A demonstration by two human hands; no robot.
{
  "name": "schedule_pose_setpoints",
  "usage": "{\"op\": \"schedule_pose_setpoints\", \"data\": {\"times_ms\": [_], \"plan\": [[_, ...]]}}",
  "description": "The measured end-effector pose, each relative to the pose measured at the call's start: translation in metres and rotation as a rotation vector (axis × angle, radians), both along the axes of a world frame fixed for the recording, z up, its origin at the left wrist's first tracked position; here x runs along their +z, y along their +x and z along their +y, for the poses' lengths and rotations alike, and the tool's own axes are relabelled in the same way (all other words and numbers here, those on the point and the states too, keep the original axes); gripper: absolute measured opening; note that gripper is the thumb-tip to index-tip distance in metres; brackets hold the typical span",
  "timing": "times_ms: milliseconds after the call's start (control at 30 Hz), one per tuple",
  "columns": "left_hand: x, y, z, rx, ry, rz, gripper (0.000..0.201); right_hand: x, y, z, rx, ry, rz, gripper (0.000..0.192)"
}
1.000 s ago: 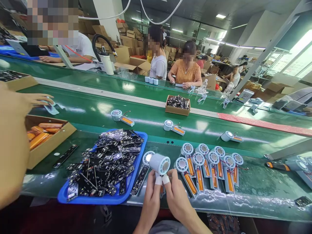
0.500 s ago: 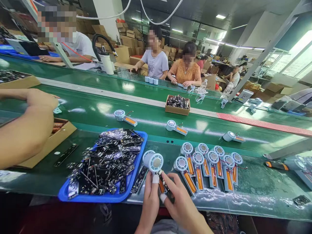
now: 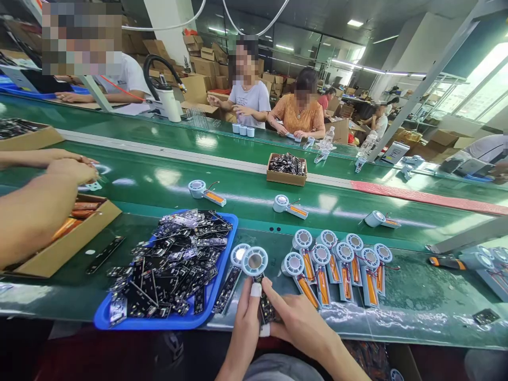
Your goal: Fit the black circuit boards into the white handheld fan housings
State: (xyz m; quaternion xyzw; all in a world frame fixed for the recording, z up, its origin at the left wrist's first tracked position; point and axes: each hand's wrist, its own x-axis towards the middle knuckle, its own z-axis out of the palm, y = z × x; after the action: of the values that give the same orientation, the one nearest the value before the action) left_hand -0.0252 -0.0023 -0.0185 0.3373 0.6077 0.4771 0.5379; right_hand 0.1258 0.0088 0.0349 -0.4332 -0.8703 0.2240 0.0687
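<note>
Nearest, the left hand point(image 3: 246, 309) has thumb and fingers clamped around the neck of a pale-blue plastic fan with a round head point(image 3: 254, 261), held upright at the near edge; the right hand point(image 3: 296, 317) grips the long black circuit board point(image 3: 267, 306) lying along its handle. The step in hand looks like seating that board; the next move likely calls for even thumb pressure, with wires kept clear. Just left stand a similar board-fitted fan point(image 3: 227, 291) and a blue plastic tray point(image 3: 170, 324) heaped with boards; right, rows of boardless fans point(image 3: 320, 255) showing orange cells. Farther, three more lie on the green belt point(image 3: 242, 211).
</note>
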Motion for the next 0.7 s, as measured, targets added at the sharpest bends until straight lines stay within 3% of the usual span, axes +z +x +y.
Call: {"op": "schedule_pose_setpoints", "data": {"times_ms": [167,300,500,700], "plan": [[0.021,-0.009,0.001,-0.054,-0.025,0.057,0.053,-0.018,0.002,0.004,-0.108,-0.309,0.468,0.081],[0.016,-0.006,0.001,-0.04,-0.044,0.103,0.049,-0.029,-0.007,-0.004,-0.232,-0.43,0.742,0.087],[0.012,-0.001,0.009,-0.1,-0.016,0.226,0.051,-0.026,-0.025,-0.026,-0.445,-0.298,0.863,0.058],[0.027,0.0,0.021,-0.245,0.103,0.378,0.047,-0.025,-0.024,-0.031,-0.53,-0.398,0.822,0.06]]}}
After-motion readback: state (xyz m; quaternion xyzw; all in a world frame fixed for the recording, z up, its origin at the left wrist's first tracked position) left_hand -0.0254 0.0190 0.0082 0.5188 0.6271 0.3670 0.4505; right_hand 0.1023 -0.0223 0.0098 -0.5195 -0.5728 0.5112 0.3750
